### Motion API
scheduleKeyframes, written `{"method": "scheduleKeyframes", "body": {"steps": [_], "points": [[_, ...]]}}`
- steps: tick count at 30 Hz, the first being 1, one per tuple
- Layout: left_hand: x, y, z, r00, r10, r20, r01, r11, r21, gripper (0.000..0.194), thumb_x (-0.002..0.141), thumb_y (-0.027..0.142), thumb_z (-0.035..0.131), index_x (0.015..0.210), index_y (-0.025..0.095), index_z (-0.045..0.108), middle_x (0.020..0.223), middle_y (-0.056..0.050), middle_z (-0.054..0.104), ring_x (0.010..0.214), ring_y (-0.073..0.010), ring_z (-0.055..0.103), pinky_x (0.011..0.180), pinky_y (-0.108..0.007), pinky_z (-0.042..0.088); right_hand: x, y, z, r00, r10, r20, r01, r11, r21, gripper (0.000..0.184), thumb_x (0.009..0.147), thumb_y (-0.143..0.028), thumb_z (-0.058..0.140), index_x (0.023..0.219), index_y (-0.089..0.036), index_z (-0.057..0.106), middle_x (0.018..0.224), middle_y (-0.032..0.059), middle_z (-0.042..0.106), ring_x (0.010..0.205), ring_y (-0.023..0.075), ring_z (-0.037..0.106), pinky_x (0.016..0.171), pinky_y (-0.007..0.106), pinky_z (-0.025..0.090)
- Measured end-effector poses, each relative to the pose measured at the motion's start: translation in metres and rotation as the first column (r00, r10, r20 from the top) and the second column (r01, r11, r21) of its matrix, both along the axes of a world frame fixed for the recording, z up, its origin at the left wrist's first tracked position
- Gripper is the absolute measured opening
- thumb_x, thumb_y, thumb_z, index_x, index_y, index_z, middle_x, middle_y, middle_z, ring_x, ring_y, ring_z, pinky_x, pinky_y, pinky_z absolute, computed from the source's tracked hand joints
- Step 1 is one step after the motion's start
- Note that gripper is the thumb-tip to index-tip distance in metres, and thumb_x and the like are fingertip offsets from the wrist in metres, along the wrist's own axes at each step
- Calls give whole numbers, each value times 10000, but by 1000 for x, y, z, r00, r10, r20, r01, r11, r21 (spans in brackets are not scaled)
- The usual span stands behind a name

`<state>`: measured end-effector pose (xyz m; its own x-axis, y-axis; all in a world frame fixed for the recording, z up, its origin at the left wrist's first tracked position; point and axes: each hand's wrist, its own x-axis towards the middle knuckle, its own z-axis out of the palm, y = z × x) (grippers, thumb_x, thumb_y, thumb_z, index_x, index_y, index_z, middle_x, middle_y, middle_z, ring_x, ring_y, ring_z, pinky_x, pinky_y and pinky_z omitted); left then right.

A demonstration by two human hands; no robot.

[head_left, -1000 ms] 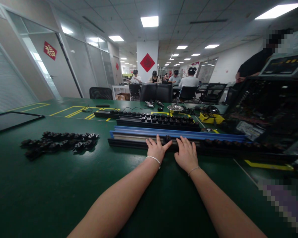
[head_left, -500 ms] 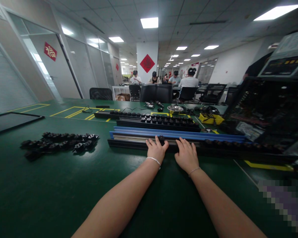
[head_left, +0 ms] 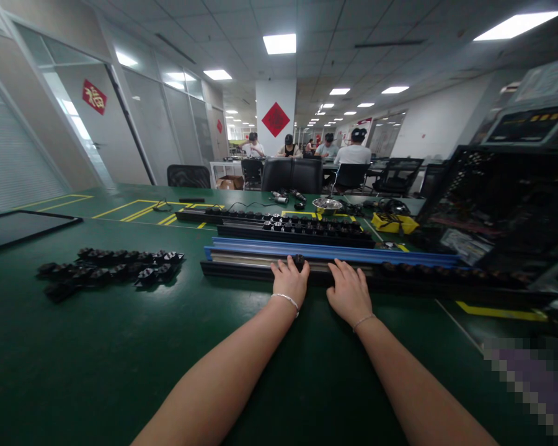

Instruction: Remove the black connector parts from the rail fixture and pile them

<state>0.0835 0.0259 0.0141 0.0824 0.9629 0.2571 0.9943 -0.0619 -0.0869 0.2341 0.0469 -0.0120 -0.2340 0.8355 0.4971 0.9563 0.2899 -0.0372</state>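
Flat panel: the dark-framed panel lies at the left edge of the green table, well apart from the hands.
Loose parts: the black pieces sit in uneven rows left of the rails, probably grouped there to be within the left arm's reach.
Rear rails: two dark rails bearing small black pieces lie beyond the blue rail, roughly lengthwise to it.
Front rail: the long black rail runs crosswise before the person, just beside the blue rail, which may serve as a backing; whether the two touch cannot be told.
Left hand: the left hand has forefinger and thumb closed about one small black part, one digit on either side, a hold that would suit guiding it along the rail.
Small black part: it sits upright at the front rail, between the hands but nearer the left; its underside is hidden.
Right hand: the right hand is spread, fingertips resting at the rail and grasping nothing visible, apparently to steady it.
Row of parts: further black pieces line the rail's right stretch, seemingly kept in line by its walls.
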Motion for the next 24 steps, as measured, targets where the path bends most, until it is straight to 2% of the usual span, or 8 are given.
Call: {"method": "scheduleKeyframes", "body": {"steps": [6,24], "points": [[-10,-3,2,1000,-21,-22,21,1000,5,462,921,215,268,1365,247,393,1388,-233,420,1255,-316,437,974,-561,333,0,-2,2,1000,3,-4,-3,1000,-5,530,755,-154,398,1275,-129,498,1386,100,459,1275,219,375,1090,435,180],[-44,-7,13,998,58,-14,-58,996,-65,467,898,195,297,1348,235,419,1385,-213,435,1252,-305,438,1011,-538,280,0,-2,4,1000,-8,0,8,1000,-23,526,764,-154,394,1279,-133,499,1385,96,461,1277,217,375,1093,437,200]]}}
